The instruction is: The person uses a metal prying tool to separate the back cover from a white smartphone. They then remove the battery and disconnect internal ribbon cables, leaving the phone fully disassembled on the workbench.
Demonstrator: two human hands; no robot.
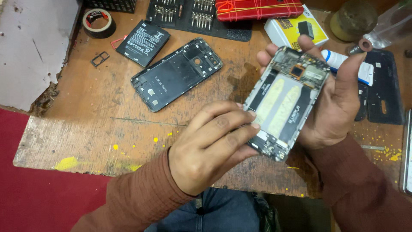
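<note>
An opened phone body [284, 103] with its back removed shows a circuit board at the top and two pale adhesive strips in the battery bay. My right hand [339, 103] cradles it from behind and from the right, fingers around its top edge. My left hand [212, 146] grips its lower left edge with thumb and fingers. On the wooden table [98, 116] to the left lie the phone's dark back cover [177, 73], inner side up, and a black battery [143, 43].
A tape roll [98, 22], a small SIM tray [99, 59] and a screwdriver bit set [189, 15] lie at the back. A red case [257, 8], a yellow-white box [292, 30], a white tube [347, 64] and a black phone cover [384, 86] sit at the right.
</note>
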